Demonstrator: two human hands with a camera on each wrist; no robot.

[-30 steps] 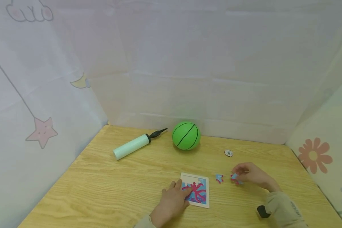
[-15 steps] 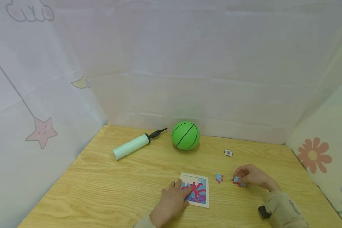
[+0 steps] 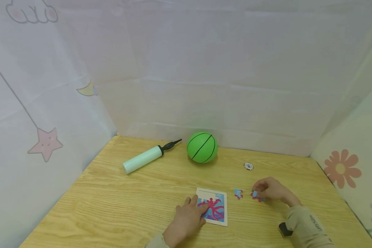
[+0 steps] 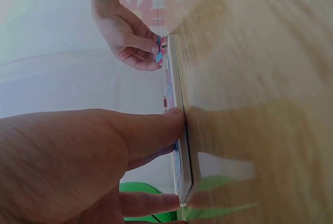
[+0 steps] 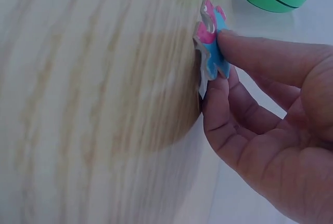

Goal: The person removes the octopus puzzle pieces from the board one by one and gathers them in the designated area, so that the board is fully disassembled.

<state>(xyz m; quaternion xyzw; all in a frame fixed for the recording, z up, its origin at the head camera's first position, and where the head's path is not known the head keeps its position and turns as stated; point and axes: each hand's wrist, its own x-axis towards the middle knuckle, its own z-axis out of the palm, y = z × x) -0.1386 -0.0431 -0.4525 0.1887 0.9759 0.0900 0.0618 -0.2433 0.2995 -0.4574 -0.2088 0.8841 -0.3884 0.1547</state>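
Toward the right side of the tabletop (image 3: 142,206), a blue and pink puzzle piece (image 3: 256,195) was pinched between the thumb and fingers of the right hand (image 3: 271,189). It was tilted and close to the wood; whether it touched could not be told, nor whether a second piece overlapped it. Just beside it, to the left, a loose piece (image 3: 238,194) in the same colours lay flat. Farther left was the puzzle board (image 3: 226,210), with a pale rim around a pink octopus on blue; a pale patch of its base showed at the upper left of the picture. The left hand (image 3: 187,218) rested on the board's left side, fingers spread, the index finger laid across the octopus and the thumb against the near edge.

Behind the right hand, well apart, lay a white chip (image 3: 248,166) with dark markings. A green ball (image 3: 202,147) with black lines sat near the back, and left of it a mint-coloured pump (image 3: 144,159) lay slantwise, its black nozzle toward the ball. Beyond rose a pale cloth backdrop (image 3: 186,69).
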